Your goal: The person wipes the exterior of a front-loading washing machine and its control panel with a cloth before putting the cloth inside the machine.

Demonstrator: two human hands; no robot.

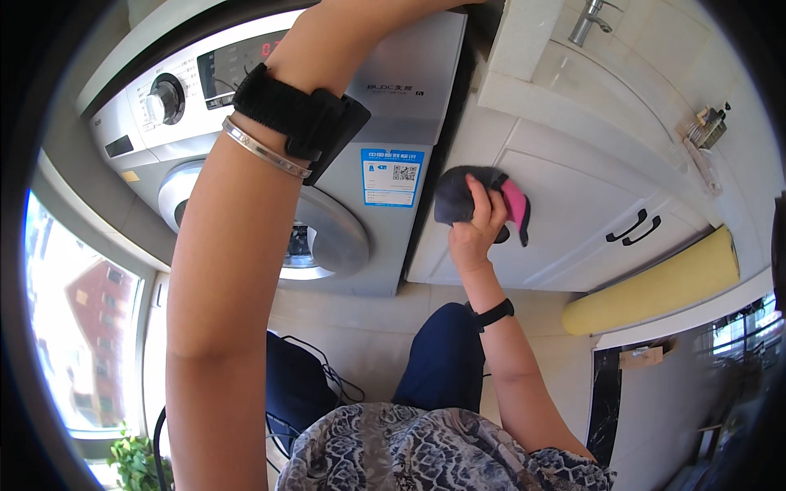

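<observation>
Right hand [475, 229] closed around a dark grey cloth with a pink edge [483, 200], fingers curled over its top, pressed against the white cabinet door [565, 213] just right of the washing machine [393, 98]. Black band [494, 313] on that wrist. Left forearm raised high across the view, hand itself past the upper edge and out of sight, so grip impossible to tell; black strap [299, 119] and silver bangle [264, 149] around the wrist. Behind the arm, silver front-loading washer with round door [327, 237], control knob [166, 98] and blue sticker [391, 177] on its front. Black double handles [634, 227] further right on the cabinet, white counter and sink above with a metal tap [588, 20]. Yellow rolled mat [655, 286] on the floor beside the cabinet base. Pale tiled floor [368, 327] below, dark blue trouser legs [442, 360] and patterned top at the lower edge, window [82, 327] on the left.
</observation>
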